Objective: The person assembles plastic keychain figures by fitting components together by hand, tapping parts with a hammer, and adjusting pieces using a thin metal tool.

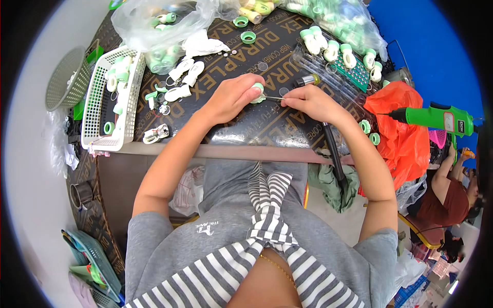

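Working above the black table point(218, 134), we pinched the green part point(260, 87) between thumb and fingers of our left hand point(232, 100). Our right hand point(315, 104), just right of it, pinched a thin rod point(273, 97). The rod's long axis ran left-right, its tip pointing left at the part; the part's own axis we could not tell, our fingers covering much of it. Beyond lay a clear disc point(263, 66); farther off, two green rings point(248, 42).
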The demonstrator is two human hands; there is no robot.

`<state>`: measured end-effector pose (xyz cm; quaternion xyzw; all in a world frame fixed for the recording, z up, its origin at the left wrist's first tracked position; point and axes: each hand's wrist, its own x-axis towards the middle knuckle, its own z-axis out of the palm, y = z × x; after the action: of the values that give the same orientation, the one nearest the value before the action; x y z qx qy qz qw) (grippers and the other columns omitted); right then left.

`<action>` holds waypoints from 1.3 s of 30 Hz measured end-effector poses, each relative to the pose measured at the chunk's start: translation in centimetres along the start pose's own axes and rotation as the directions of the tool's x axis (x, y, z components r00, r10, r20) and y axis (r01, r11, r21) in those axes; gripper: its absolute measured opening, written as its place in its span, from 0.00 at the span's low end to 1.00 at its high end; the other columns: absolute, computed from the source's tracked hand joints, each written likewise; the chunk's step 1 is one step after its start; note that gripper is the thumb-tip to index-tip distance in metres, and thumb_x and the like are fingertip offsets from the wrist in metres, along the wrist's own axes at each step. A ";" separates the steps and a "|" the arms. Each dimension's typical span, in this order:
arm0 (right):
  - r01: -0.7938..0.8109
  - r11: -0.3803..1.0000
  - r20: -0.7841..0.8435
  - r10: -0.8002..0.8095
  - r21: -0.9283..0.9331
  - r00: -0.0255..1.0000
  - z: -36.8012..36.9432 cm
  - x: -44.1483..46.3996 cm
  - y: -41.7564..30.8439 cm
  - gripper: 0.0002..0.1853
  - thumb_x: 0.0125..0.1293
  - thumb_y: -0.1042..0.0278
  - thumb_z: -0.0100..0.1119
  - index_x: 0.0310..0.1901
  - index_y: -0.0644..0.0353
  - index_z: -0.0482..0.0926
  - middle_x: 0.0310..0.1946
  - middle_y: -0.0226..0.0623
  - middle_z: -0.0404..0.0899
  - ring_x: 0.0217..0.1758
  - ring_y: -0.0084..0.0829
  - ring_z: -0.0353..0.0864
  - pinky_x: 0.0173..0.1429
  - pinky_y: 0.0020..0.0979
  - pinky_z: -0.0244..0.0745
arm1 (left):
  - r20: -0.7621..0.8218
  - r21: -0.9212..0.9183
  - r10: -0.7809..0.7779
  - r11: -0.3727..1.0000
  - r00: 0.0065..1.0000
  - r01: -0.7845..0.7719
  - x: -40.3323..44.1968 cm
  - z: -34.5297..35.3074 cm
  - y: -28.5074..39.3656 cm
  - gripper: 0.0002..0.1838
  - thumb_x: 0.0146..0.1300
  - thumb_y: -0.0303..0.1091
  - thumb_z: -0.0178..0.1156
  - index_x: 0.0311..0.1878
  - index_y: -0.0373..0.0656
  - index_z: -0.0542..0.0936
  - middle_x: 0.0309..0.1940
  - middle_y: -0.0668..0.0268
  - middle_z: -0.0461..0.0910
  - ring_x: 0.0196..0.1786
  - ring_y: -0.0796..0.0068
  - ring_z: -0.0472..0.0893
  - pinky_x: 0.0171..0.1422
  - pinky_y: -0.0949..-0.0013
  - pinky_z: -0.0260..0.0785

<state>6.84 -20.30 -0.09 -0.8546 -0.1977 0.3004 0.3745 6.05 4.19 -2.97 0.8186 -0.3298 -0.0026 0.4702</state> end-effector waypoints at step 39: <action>0.173 0.985 -0.654 -0.145 -0.022 0.742 8.5 -7.1 -5.5 0.16 0.65 0.70 0.48 0.53 0.68 0.73 0.38 0.54 0.78 0.41 0.52 0.77 0.46 0.43 0.71 | -0.493 0.058 -0.040 0.995 0.869 0.079 -1.9 5.4 4.7 0.13 0.62 0.29 0.56 0.49 0.36 0.73 0.44 0.53 0.73 0.42 0.51 0.77 0.45 0.62 0.71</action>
<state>-4.68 -16.29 2.11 -0.8778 -0.1206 -0.0456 0.4614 0.39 -0.52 -2.94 0.8194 -0.1741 0.2036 0.5068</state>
